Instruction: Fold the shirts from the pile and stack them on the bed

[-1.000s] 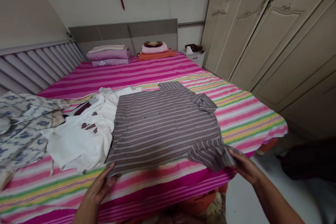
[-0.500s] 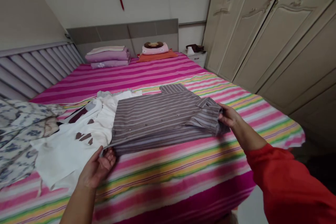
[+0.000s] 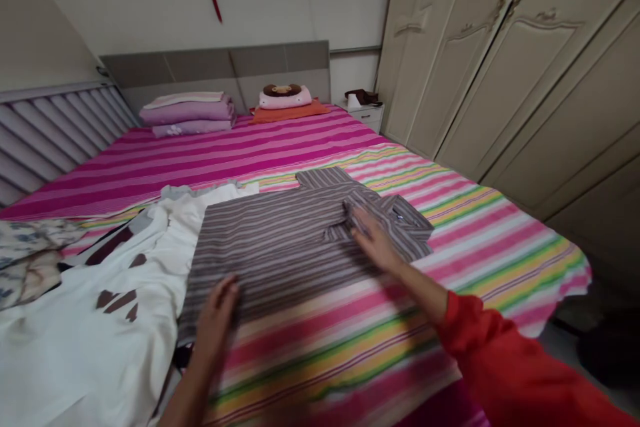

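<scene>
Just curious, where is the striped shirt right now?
The striped shirt lies mid-bed under both hands, beside the white shirt on its left.

One striped shirt (image 3: 280,240) lies under two hands; one white garment (image 3: 90,327) and one floral garment (image 3: 30,260) lie left of them, two pillow stacks beyond.

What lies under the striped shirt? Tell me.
The striped shirt lies on the striped bedsheet, with both hands, left hand and right hand, flat on top. Anything beneath its middle is covered.
</scene>
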### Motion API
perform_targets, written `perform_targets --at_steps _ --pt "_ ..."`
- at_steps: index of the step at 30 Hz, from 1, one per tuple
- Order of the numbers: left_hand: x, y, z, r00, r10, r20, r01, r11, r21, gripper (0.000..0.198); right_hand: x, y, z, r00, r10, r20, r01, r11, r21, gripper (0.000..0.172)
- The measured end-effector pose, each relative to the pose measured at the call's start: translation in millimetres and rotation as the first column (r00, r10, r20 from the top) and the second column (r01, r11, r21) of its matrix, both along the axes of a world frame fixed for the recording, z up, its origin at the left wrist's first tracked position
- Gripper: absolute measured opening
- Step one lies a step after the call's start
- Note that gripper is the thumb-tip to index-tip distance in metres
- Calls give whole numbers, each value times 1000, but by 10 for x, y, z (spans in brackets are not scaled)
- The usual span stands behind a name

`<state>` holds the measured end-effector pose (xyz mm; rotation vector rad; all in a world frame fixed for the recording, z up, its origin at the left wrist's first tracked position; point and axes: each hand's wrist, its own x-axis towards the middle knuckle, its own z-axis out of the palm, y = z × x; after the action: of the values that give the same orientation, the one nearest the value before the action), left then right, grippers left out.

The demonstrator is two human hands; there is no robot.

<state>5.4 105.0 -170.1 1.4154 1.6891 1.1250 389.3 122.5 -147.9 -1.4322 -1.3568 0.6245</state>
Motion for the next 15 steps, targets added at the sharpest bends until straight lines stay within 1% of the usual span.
perform_targets --at_steps 1,2,3,4,5,6,7,8,10,12,13,15 --pt "137 -79 -98 971 -153 -185 168 983 68 43 -155 -188 -93 951 167 261 -178 984 20 61" --pt "258 -156 -184 890 -289 -354 334 940 74 52 -278 -365 -179 814 306 494 -337 941 -29 70" --pt "345 -222 -254 782 -382 -493 456 889 35 60 -354 -514 -255 685 386 618 -421 902 -97 76" --pt "387 -268 -308 677 -420 -604 516 857 -18 67 -373 -625 -316 584 425 691 -447 879 -163 79" --pt "374 -291 -344 593 -414 -691 519 852 -66 71 -329 -694 -363 537 432 725 -420 882 -214 81" --pt "305 -289 -366 531 -383 -756 490 866 -95 72 -226 -722 -395 536 413 736 -358 901 -245 80" --pt "187 -266 -375 489 -335 -805 447 889 -98 71 -73 -716 -414 556 376 741 -276 925 -262 79" --pt "34 -229 -375 461 -277 -843 401 913 -81 69 114 -687 -424 577 328 748 -189 944 -269 77" --pt "-305 -146 -354 415 -188 -890 348 937 -36 67 510 -600 -430 578 255 775 -73 962 -262 77" --pt "-569 -96 -316 381 -150 -912 338 941 -14 69 821 -526 -432 555 210 805 -20 971 -239 78" --pt "-643 -90 -292 364 -145 -920 338 941 -15 71 919 -504 -431 543 199 816 -5 972 -234 78" --pt "-674 -109 -233 330 -148 -932 329 944 -33 72 1001 -495 -419 526 202 827 12 970 -244 77"
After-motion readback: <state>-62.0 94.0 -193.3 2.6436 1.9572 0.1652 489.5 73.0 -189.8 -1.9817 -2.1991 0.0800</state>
